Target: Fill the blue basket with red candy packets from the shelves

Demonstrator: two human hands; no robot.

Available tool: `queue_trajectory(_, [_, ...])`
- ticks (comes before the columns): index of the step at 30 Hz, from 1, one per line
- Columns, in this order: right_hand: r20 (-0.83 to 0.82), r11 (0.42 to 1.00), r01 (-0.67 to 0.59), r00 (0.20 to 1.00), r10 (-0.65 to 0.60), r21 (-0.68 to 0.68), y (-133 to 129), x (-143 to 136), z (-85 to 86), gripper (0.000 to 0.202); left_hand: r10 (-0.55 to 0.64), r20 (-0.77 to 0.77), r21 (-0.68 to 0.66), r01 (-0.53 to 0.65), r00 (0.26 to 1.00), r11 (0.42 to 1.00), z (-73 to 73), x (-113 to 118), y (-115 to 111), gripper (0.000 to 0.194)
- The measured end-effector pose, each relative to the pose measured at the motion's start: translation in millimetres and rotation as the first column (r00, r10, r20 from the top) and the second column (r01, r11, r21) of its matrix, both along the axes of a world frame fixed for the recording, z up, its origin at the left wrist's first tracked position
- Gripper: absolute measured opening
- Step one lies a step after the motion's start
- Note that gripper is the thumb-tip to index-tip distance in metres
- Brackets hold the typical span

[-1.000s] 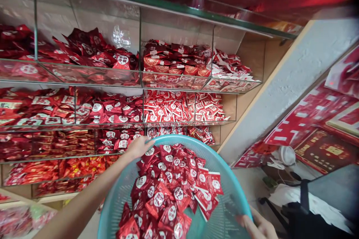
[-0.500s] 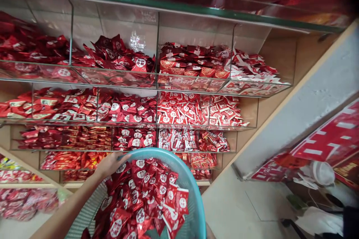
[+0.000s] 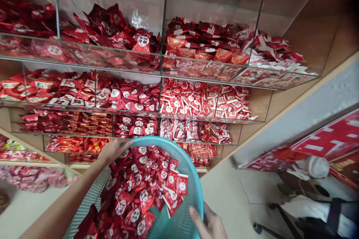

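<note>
A round teal plastic basket (image 3: 198,179) with slotted sides is held before me at the lower middle of the view. Inside lies a heap of small red packets (image 3: 140,194) with white printed labels. My left hand (image 3: 113,150) grips the far left part of the rim, its fingers closed over the edge. On the right side of the rim, my right hand (image 3: 206,222) is closed too, thumb inside the basket and fingers outside. A bare teal patch of basket floor shows at the near right.
Shelves with clear dividers (image 3: 162,59) hold red packets (image 3: 185,97) in rows beyond the basket. Bagged red packets (image 3: 36,177) sit low at left. A grey wall edge (image 3: 294,119) slopes down at right, near a white cup-like container (image 3: 318,167) and dark chair legs (image 3: 283,216).
The view has tilted down and closer to the shelves. My right hand, barely visible before, now shows on the basket rim. The left hand keeps its hold.
</note>
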State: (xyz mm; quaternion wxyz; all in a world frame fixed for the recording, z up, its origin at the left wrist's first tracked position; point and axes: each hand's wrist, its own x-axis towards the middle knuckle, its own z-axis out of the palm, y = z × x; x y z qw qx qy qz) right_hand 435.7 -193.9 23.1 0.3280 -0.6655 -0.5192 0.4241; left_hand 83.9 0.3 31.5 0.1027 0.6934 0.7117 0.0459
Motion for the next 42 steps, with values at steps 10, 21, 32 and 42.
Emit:
queue_trajectory(10, [0.796, 0.774, -0.63, 0.497, 0.345, 0.059, 81, -12, 47.4, 0.024, -0.036, -0.031, 0.045, 0.037, 0.999, 0.998, 12.7, 13, 8, 0.061])
queue_trajectory(21, [0.849, 0.764, -0.603, 0.259, 0.46, -0.23, 83, -37, 47.5, 0.033, 0.02, -0.062, 0.042, -0.018, 0.998, 0.999, 11.7, 6, 5, 0.059])
queue_trajectory(32, [0.385, 0.453, -0.691, 0.265, 0.884, -0.564, 78, -97, 32.8, 0.01, 0.034, -0.05, 0.043, -0.032, 0.998, 0.999, 11.5, 6, 7, 0.062])
queue_trajectory(42, [-0.099, 0.455, -0.68, 0.609, 0.787, -0.575, 77, -100, -10.8, 0.025, 0.044, -0.018, 0.024, -0.044, 0.999, 0.999, 5.1, 2, 6, 0.061])
